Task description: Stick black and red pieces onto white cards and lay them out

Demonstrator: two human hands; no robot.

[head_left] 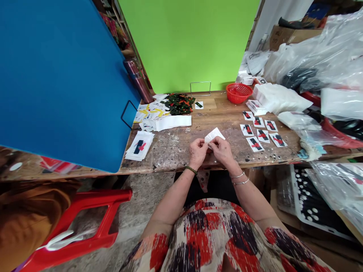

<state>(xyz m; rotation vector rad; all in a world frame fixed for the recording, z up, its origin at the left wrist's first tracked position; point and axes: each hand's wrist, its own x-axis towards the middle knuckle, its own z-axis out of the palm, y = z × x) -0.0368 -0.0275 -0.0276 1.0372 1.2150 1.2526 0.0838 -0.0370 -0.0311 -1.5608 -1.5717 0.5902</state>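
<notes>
A small white packet point(214, 135) is held up over the front of the wooden table point(172, 145). My left hand point(197, 152) pinches its lower left edge, fingers closed. My right hand point(222, 150) pinches the same edge from the right, its fingertips almost meeting the left ones. What the packet contains cannot be made out. To the right lie several small packets point(262, 135), each showing a black and red item. On the left sits a stack of white packets point(139, 146), the top one with a black and red item.
A white strip point(173, 122) lies before a pile of dark green and red pieces point(180, 104) and white cards with yellow strips point(150, 112). A red basket point(239, 93) stands at the back right, near plastic bags point(280, 97). Blue point(62, 83) and green point(187, 45) panels border the workspace.
</notes>
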